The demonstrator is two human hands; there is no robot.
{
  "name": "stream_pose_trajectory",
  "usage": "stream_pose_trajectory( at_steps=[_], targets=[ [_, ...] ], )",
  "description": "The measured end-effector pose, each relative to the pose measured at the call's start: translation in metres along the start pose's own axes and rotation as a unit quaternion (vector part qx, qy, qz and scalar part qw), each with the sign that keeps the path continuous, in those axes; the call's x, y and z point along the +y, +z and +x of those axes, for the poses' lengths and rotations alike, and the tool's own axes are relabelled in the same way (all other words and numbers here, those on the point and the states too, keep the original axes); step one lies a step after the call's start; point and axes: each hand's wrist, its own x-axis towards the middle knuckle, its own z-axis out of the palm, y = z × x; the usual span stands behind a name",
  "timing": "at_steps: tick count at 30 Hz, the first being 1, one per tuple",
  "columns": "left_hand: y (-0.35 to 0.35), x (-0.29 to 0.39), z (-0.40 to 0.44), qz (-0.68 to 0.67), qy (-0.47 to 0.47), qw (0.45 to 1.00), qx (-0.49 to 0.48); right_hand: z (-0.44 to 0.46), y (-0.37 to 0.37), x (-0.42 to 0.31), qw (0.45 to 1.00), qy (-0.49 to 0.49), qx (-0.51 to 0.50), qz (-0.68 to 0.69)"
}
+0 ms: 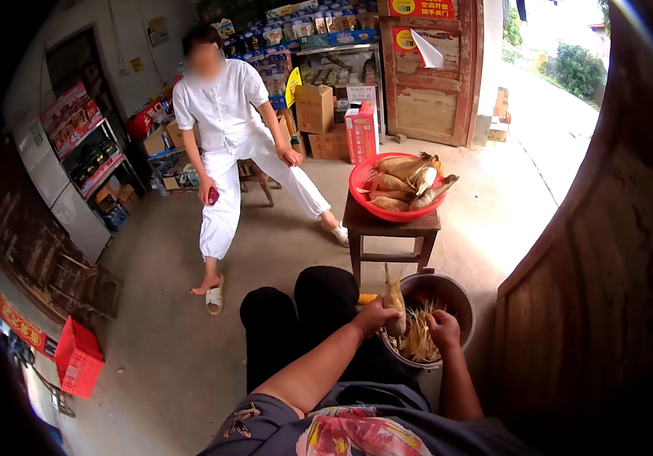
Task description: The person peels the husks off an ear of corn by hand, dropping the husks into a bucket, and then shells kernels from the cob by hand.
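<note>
An ear of corn in its dry husk [394, 304] stands roughly upright in my left hand [376, 316], whose fingers wrap round its lower part. My right hand [443, 331] is closed over the bucket [465, 304], beside loose pale husks [418, 342]; what it pinches, if anything, is too small to make out. Part of a yellow cob [367, 299] shows to the left of my left hand. Beyond the bucket, a red basket [359, 182] of husked corn ears [391, 182] rests on a wooden stool [391, 226].
A person in white [224, 114] sits ahead on the left, a dark red object in one hand. Behind are stocked shelves [342, 45] and cardboard boxes [314, 109]. A red crate [79, 357] lies at the left, and a wooden door [570, 304] is close on the right.
</note>
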Motion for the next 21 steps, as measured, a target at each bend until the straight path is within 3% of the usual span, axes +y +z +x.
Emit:
stream_pose_trajectory(
  at_steps=[1, 2, 3, 5, 7, 11, 13, 17, 19, 21],
  targets=[
    [0.002, 0.001, -0.001, 0.012, 0.009, 1.0, -0.027, 0.002, -0.004, -0.017, 1.0, 0.003, 0.0, 0.002],
    [-0.001, -0.001, 0.002, 0.032, 0.002, 0.998, -0.05, 0.001, -0.009, -0.039, 0.982, 0.017, -0.077, 0.169],
    [0.0, 0.0, 0.002, 0.035, 0.003, 0.998, -0.053, 0.001, -0.013, -0.057, 0.931, 0.027, -0.151, 0.33],
    [0.002, 0.002, 0.001, 0.057, 0.019, 0.995, -0.075, 0.001, -0.013, -0.065, 0.94, -0.031, -0.194, 0.279],
    [0.002, 0.003, 0.0, 0.032, 0.025, 0.996, -0.079, 0.002, -0.008, -0.064, 0.967, -0.074, -0.165, 0.182],
    [-0.002, -0.002, 0.002, 0.042, 0.001, 0.996, -0.078, -0.006, -0.01, -0.073, 0.98, -0.072, -0.12, 0.145],
    [-0.003, -0.005, 0.005, 0.044, -0.01, 0.995, -0.088, -0.009, -0.013, -0.076, 0.984, -0.115, -0.086, 0.109],
    [0.001, -0.004, 0.002, 0.072, 0.007, 0.992, -0.107, -0.004, -0.016, -0.072, 0.981, -0.128, -0.096, 0.106],
    [0.0, -0.005, 0.003, 0.063, 0.017, 0.991, -0.118, -0.006, -0.022, -0.079, 0.979, -0.07, -0.145, 0.124],
    [-0.003, -0.012, 0.006, 0.162, 0.043, 0.977, -0.131, -0.004, -0.018, -0.07, 0.978, -0.064, -0.16, 0.121]
  ],
)
